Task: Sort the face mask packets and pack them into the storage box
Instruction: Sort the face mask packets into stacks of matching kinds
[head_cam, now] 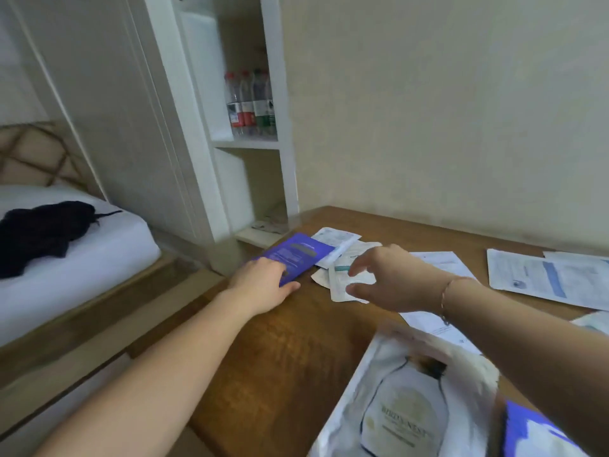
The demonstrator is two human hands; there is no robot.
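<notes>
— Packets first, from the left: where does the person have a hold?

— The left hand [263,285] lies on the purple packet [295,255] at the table's [283,351] far-left corner, fingers laid over its near end and the thumb against its edge. It reads as pressing or starting a pinch; which one cannot be told through the blur. Part of the packet seems to overhang the table edge.

— And just beside it?

— A loose heap of white packets [339,272], overlapping one another. The right hand [385,278] hovers over them with thumb and fingers spread, holding nothing. Further right a larger white packet [543,275] lies flat, well apart from the heap, and at the near edge sits a white packet printed with a bottle [402,407].

— How would they handle?

— Judging by looks: light, thin, flexible foil sachets with a slick face. Flat on wood they offer no edge to get under, so sliding one to the table edge, or lifting a corner that rides on another packet, seems the surest hold. Pinching a sealed border looks better than squeezing the middle.

— The storage box?

— Not in view.
</notes>
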